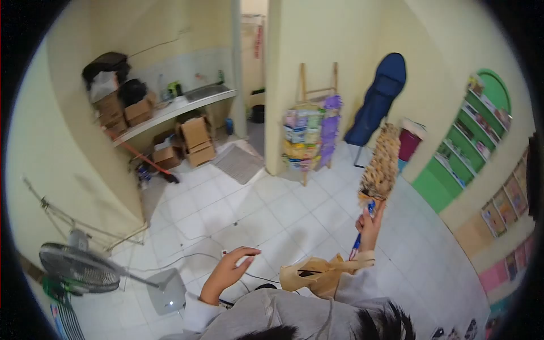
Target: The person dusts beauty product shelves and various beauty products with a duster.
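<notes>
Right hand holding up a feather duster (381, 164), left hand free.
Your right hand (369, 226) has its fingers closed around the duster's blue handle (371, 208), with the fluffy head extending beyond them. A beige bag (317, 275) hangs at your right forearm, nearer you than the duster. Your left hand (226, 276), left of the duster, is partly open above the floor (294, 215), fingers loosely bent, gripping nothing visible.
</notes>
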Tool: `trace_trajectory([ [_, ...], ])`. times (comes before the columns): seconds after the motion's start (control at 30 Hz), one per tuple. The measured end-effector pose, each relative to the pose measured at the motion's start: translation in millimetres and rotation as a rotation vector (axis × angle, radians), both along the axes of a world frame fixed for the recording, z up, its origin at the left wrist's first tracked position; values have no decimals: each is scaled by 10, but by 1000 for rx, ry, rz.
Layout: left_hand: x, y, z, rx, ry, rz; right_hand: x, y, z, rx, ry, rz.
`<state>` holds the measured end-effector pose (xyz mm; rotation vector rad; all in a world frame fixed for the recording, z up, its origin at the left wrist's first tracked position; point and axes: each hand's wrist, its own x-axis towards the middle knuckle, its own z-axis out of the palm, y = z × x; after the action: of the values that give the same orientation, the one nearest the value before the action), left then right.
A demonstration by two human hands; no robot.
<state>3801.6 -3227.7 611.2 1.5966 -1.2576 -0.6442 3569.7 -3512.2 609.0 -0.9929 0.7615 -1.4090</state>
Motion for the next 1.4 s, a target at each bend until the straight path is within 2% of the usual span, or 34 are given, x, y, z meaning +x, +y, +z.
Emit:
trace_trajectory([
  [0.03, 21, 29, -68, -3, 32, 24, 19, 2, -9, 13, -19, -53],
  [0.23, 266, -35, -357, -50, 115, 44, -56, -195, -73, -38, 53, 61],
  [0.5, 881, -568, -823, -89, 153, -3, 123, -478, -360, -65, 76, -214],
  [0.57, 1062, -765, -885, -115, 147, -10, 149, -628, -430, -69, 42, -195],
  [0.73, 1681, -1700, -808, -162, 218, -9, 160, -1108, -226, -77, -56, -200],
  [0.77, 1882, -1747, -1087, -170, 196, -47, 187, -955, -440, -97, -44, -234],
  [0.83, 2118, -2301, -1225, -156, 149, -124, 161, -914, -458, -56, 48, -316],
  [0.9, 2202, -2943, -1154, -132, 164, -233, 72, -975, -640, -17, 30, -382],
  [0.97, 2185, -3577, -1118, -154, 175, -340, -1, -1023, -781, 37, -29, -441],
  [1.07, 1970, -4372, -1366, -188, 177, -527, -150, -1134, -969, 40, -106, -554],
  [1.13, 1614, -4800, -1367, -172, 190, -646, -266, -1306, -921, 24, -165, -648],
  [1.23, 916, -5272, -1255, -127, 282, -848, -676, -1598, -908, -14, -101, -863],
  [1.27, 739, -5420, -1243, -88, 285, -910, -816, -1644, -910, -58, -77, -897],
  [1.4, -25, -6044, -1146, -66, 205, -1013, -1615, -1802, -916, 33, -89, -900],
])
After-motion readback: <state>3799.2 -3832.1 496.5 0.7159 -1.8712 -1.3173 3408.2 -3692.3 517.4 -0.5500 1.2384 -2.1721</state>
